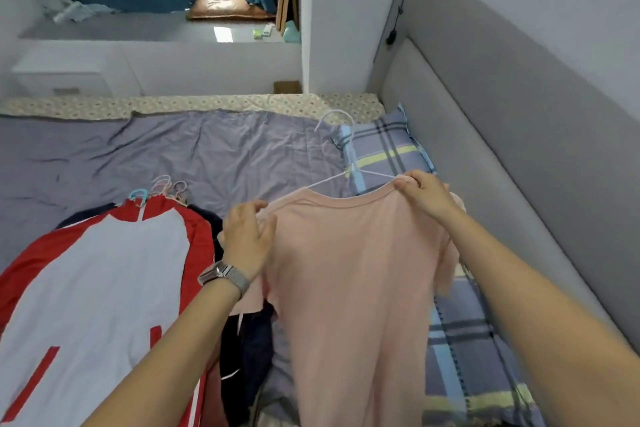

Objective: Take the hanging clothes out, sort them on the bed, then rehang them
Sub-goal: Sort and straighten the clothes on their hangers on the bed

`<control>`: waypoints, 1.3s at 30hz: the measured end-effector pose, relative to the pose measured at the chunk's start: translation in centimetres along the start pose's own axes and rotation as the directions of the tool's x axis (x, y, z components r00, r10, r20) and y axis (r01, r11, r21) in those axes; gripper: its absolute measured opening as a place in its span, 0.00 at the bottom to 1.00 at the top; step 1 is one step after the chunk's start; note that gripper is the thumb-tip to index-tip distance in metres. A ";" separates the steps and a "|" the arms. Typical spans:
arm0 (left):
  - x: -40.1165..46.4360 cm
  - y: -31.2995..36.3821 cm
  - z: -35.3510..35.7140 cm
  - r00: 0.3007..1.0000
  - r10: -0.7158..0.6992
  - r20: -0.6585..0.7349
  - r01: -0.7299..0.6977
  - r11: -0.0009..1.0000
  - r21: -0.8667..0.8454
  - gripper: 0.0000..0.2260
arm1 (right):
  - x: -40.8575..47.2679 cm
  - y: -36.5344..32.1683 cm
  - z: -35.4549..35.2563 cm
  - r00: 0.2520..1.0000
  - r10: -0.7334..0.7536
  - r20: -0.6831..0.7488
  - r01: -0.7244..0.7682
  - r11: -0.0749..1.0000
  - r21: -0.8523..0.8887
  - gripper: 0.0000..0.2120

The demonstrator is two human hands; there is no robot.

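Step in hand: by my reading, the sorting on the bed [221, 149], or the very start of rehanging. A pink T-shirt [349, 274] is held up over the grey sheet, and a white wire hanger [349, 166] sits at its neck.

Left hand: the left hand [247, 239] grips the shirt's left shoulder, fingers curled into the cloth. A metal-strap watch [223, 276] is on that wrist.

Right hand: the right hand [424, 192] pinches the collar at the right shoulder, just where the hanger's arm meets the fabric.

Hanger: its hook points up and away, towards the plaid pillow [384, 146]. Whether its arms are fully inside the shoulders I cannot tell; the left arm shows bare above the neckline.

Other clothes: a red and white jacket [93, 274] lies flat on the bed to the left, on top of dark garments [249, 340]. Several hooks of coloured hangers [157, 187] poke out at its collar, so that pile looks to be on hangers already.

Next move: I would guess the hanger has to be seated squarely in both shoulders, or drawn out through the neck. Either way, the collar needs easing over the wire's end without stretching it.

Writing and brands: none that I can read. The shirt front is plain, the jacket shows only stripes, and the watch face is too small to make out.
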State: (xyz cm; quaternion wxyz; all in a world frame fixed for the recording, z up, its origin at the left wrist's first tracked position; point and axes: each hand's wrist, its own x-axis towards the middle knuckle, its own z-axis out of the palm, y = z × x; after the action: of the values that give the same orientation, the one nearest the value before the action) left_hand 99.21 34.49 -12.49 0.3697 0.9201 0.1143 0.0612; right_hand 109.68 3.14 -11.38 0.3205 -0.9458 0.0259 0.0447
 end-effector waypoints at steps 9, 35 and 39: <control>-2.7 -9.3 1.6 0.928 -0.372 0.000 0.369 0.922 0.120 0.11 | 6.7 4.3 15.1 0.860 0.325 0.393 -0.112 0.872 -0.477 0.39; 3.0 -36.7 -14.6 0.815 -0.535 0.223 0.577 0.786 -0.224 0.11 | 4.5 -22.3 45.7 0.706 0.083 0.703 0.230 0.913 -0.338 0.34; 3.6 -40.7 -16.1 0.823 -0.536 0.186 0.567 0.785 -0.249 0.10 | 7.7 -24.4 50.7 0.841 0.090 0.533 0.124 0.928 -0.352 0.39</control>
State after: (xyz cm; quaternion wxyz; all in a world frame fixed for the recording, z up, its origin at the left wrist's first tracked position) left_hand 92.80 74.70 -29.06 0.5088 0.7829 0.3484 -0.0818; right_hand 115.83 53.21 -37.55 0.1295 -0.9381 -0.0828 0.3102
